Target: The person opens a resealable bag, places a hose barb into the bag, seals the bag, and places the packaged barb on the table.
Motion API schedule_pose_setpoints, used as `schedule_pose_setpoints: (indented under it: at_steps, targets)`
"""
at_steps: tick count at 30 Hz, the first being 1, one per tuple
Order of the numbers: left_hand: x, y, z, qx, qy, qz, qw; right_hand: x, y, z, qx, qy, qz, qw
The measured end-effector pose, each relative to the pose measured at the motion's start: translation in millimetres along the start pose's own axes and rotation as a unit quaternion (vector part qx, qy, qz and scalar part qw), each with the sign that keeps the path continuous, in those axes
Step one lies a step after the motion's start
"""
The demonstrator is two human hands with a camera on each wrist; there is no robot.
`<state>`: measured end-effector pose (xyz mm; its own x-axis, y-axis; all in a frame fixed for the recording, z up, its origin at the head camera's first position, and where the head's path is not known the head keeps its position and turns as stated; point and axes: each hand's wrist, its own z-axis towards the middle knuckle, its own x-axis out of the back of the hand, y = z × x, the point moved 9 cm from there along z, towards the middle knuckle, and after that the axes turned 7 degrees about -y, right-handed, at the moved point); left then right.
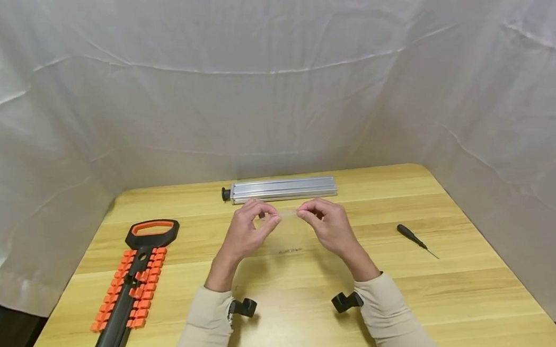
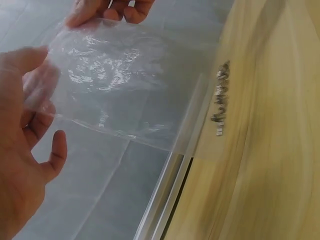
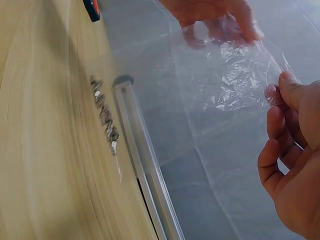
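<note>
A clear plastic bag (image 2: 115, 75) hangs between my two hands above the middle of the table. Small metal pieces, perhaps screws (image 1: 290, 251), lie in a row along its bottom edge; the right wrist view shows these metal pieces (image 3: 105, 116) closer, slightly blurred. My left hand (image 1: 249, 229) pinches the bag's upper left corner between thumb and forefinger. At the opposite upper corner, my right hand (image 1: 328, 224) pinches the film the same way. Both hands stay raised off the wood, just in front of a silver aluminium profile (image 1: 284, 189) with a black knob at its left end.
To the left lies a long black tool (image 1: 117, 316) with an orange-lined handle and rows of orange clips (image 1: 151, 287). A black-handled screwdriver (image 1: 411, 234) rests on the right side of the wooden table (image 1: 458, 300). Pale sheeting (image 1: 274, 110) hangs behind and at both sides.
</note>
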<state>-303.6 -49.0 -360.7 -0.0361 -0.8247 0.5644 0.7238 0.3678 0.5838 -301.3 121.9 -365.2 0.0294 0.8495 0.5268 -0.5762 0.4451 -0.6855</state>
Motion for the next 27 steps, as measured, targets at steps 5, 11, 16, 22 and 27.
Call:
schedule_pose_setpoints:
  at_steps: [5,11,16,22,27]
  targets:
    - [-0.4,7.3,0.9,-0.011,-0.003,0.009,0.9999,-2.0,-3.3,-0.5,0.016,0.003,0.007,1.000]
    - [-3.7,12.9,1.4,-0.032,0.003,0.034,0.9989,-6.4,-8.7,-0.9,0.031,-0.002,0.006,0.999]
    - [-5.3,17.8,2.4,-0.050,0.011,0.051,0.9974,-7.8,-8.9,-1.3,0.021,-0.001,0.006,1.000]
    - [-8.0,22.4,3.4,-0.055,0.009,0.076,0.9955,-9.7,-11.9,-1.5,0.027,-0.003,0.029,0.999]
    - [-9.8,22.8,4.7,-0.055,0.003,0.103,0.9931,-11.3,-13.6,-2.0,0.027,-0.008,0.018,0.999]
